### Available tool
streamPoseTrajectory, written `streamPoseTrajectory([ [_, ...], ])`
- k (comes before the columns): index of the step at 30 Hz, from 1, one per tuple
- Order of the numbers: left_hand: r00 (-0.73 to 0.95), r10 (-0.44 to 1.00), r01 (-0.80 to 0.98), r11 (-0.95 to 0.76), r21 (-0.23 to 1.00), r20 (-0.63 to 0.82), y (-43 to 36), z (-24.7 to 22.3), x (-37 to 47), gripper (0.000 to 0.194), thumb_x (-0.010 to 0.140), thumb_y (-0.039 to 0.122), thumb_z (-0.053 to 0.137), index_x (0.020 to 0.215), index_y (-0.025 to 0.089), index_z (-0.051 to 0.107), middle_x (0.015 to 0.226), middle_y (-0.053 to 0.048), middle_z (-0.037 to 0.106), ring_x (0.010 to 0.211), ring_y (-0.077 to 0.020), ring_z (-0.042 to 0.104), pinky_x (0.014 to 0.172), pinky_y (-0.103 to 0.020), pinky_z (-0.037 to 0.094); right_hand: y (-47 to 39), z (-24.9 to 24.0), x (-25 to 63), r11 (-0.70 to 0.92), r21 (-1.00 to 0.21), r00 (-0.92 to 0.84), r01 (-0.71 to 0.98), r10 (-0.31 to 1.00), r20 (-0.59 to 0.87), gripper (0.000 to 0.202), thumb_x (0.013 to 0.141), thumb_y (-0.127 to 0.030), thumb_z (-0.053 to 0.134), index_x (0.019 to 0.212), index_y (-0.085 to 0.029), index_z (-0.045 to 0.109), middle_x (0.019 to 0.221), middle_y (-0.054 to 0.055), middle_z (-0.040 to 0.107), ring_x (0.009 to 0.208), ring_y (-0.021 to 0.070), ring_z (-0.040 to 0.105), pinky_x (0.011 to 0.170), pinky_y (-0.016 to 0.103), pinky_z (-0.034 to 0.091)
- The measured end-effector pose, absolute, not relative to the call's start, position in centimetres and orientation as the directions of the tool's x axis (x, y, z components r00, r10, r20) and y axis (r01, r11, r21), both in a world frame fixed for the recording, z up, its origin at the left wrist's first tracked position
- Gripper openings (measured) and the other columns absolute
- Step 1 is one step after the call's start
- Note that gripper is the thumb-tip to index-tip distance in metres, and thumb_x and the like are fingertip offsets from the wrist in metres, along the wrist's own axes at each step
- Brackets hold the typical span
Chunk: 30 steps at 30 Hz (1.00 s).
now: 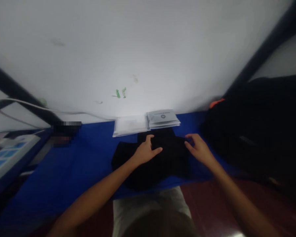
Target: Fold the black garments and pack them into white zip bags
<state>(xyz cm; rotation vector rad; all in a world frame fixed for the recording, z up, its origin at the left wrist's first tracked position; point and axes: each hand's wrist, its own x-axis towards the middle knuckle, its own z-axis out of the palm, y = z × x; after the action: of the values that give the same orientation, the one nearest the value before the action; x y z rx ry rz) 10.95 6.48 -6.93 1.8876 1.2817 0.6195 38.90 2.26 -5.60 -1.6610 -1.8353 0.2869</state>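
A black garment (160, 168) lies spread on the blue-covered table (79, 171), a narrower part of it reaching toward the wall. My left hand (145, 151) rests on the cloth left of its middle, palm down, thumb and fingers apart. At the garment's right edge, my right hand (198, 148) has its thumb and fingertips around the black cloth. The dark folds merge, so the garment's exact kind is hard to make out. Just beyond it lie a flat white plastic packet (131, 124) and a small stack of pale printed bags (163, 118).
A large dark mass (259, 131) fills the right side, with an orange bit (216, 103) at its top. On the left are a tray-like object with blue squares (10, 154) and a pale cable (64, 112) along the white wall (148, 59). Dark posts slant at both sides.
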Motion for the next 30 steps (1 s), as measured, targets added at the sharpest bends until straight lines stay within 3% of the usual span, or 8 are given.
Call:
streamPoseTrajectory([
  [3,0.413,0.905,0.465,-0.307,0.831,0.103,6.2,-6.8,11.6,0.066,0.08,0.031,0.066,0.137,0.023,0.034,0.092,-0.004,0.065,0.082,-0.0218,0.067,0.078,-0.037,0.052,3.1,-2.8,37.3,0.334,-0.466,-0.134,0.819,0.902,0.41,0.05,0.086,-0.048,0.059,0.126,-0.019,0.052,0.121,0.015,0.059,0.114,0.0314,0.055,0.099,0.049,0.043],
  [6,0.444,0.851,0.33,-0.445,0.832,0.28,5.6,-5.6,12.0,0.064,0.082,0.023,0.061,0.139,0.024,0.031,0.114,-0.009,0.061,0.101,-0.0229,0.063,0.091,-0.04,0.049,4.8,0.1,35.5,0.511,-0.494,-0.414,0.703,0.86,0.3,0.077,0.075,-0.051,0.072,0.14,-0.022,0.042,0.139,0.015,0.05,0.129,0.0332,0.046,0.106,0.05,0.038],
  [9,0.379,0.795,0.212,-0.573,0.792,0.474,5.0,-4.2,12.3,0.056,0.086,0.021,0.058,0.136,0.022,0.034,0.122,-0.011,0.055,0.108,-0.0221,0.058,0.095,-0.039,0.047,7.2,1.3,34.2,0.508,-0.654,-0.605,0.56,0.79,0.096,0.09,0.063,-0.047,0.082,0.14,-0.021,0.044,0.137,0.013,0.055,0.123,0.0318,0.053,0.105,0.047,0.04],
  [12,0.248,0.79,0.177,-0.607,0.775,0.561,5.2,-3.3,12.3,0.05,0.089,0.024,0.056,0.134,0.022,0.036,0.111,-0.008,0.057,0.097,-0.0191,0.059,0.089,-0.035,0.048,9.0,0.5,33.6,0.278,-0.838,-0.711,0.47,0.682,-0.172,0.067,0.06,-0.042,0.084,0.118,-0.016,0.064,0.11,0.008,0.071,0.099,0.0277,0.066,0.092,0.04,0.051],
  [16,0.15,0.879,0.276,-0.478,0.834,0.453,7.9,-3.4,10.7,0.042,0.093,0.033,0.052,0.131,0.022,0.039,0.093,-0.002,0.059,0.082,-0.0156,0.059,0.08,-0.03,0.049,8.9,-2.2,32.9,-0.238,-0.93,-0.637,0.281,0.678,-0.366,0.041,0.065,-0.033,0.081,0.1,-0.015,0.069,0.092,0.004,0.074,0.08,0.0209,0.07,0.076,0.032,0.057],
  [19,0.299,0.889,0.521,-0.456,0.721,0.347,11.6,-4.1,7.4,0.027,0.097,0.04,0.041,0.108,0.02,0.056,0.094,-0.004,0.062,0.087,-0.0174,0.059,0.078,-0.029,0.049,7.8,-4.4,32.3,-0.449,-0.889,-0.483,0.084,0.762,-0.431,0.038,0.063,-0.024,0.082,0.097,-0.018,0.065,0.085,0.002,0.074,0.071,0.0178,0.07,0.067,0.028,0.059],
  [22,0.466,0.838,0.718,-0.546,0.431,0.285,15.2,-5.0,3.1,0.027,0.094,0.037,0.044,0.102,0.018,0.062,0.108,-0.01,0.063,0.106,-0.0233,0.055,0.096,-0.038,0.043,7.1,-6.1,32.0,-0.5,-0.865,-0.389,-0.03,0.803,-0.451,0.035,0.062,-0.018,0.08,0.092,-0.02,0.063,0.081,0.0,0.073,0.067,0.0165,0.07,0.059,0.025,0.059],
  [30,0.539,0.838,0.789,-0.539,0.294,0.09,18.8,-6.5,-3.5,0.03,0.09,0.037,0.045,0.1,0.02,0.067,0.104,-0.009,0.068,0.099,-0.0247,0.062,0.089,-0.034,0.045,7.2,-7.5,32.1,-0.536,-0.842,-0.369,-0.052,0.794,-0.483,0.034,0.061,-0.015,0.079,0.09,-0.02,0.062,0.081,0.0,0.072,0.07,0.0173,0.07,0.059,0.026,0.06],
])
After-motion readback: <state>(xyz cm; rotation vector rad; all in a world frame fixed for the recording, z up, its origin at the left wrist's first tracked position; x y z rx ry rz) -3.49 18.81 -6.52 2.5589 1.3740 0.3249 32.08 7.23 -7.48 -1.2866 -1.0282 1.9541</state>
